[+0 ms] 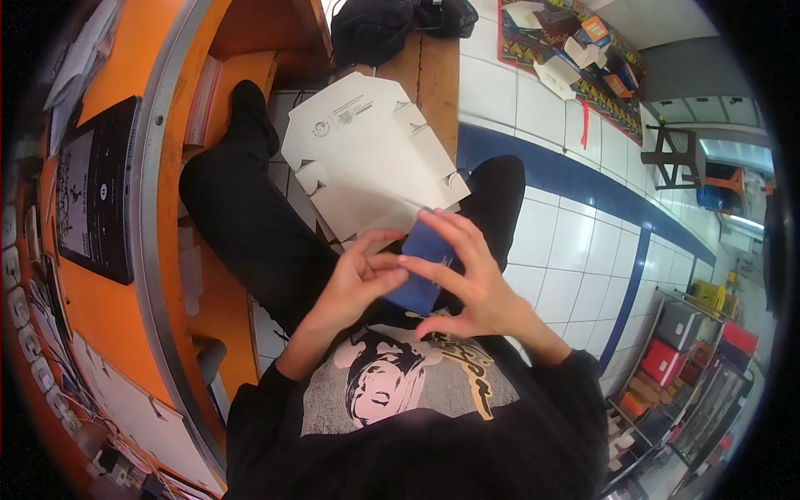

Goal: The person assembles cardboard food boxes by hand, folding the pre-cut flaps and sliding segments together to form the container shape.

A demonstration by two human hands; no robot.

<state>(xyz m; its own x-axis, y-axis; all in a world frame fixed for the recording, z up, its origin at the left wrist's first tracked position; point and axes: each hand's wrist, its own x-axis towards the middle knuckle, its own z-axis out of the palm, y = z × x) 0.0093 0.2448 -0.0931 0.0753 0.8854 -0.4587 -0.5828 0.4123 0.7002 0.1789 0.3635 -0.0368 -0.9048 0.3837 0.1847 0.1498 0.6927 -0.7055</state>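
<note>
A flat, dark blue card piece [414, 292] with small pale print is between my two hands, just above my lap. At its left edge, my left hand [354, 283] pinches it with bent fingers and thumb. My right hand [475, 287] grips it from the right, with fingertips at its upper edge and index finger across its face; the thumb stands apart below. Whether the piece is a folded card or a thin box, I cannot tell. Beyond the hands, a white die-cut cardboard sheet [358, 150] with slots and dark print lies over my legs.
To the left runs an orange desk [150, 333] with a metal edge, carrying a tablet [100, 192]. A wooden bench [437, 83] holds a black bag [371, 29]. Opened cartons [583, 58] lie on a patterned mat at the far right, near a dark stool [671, 158].
</note>
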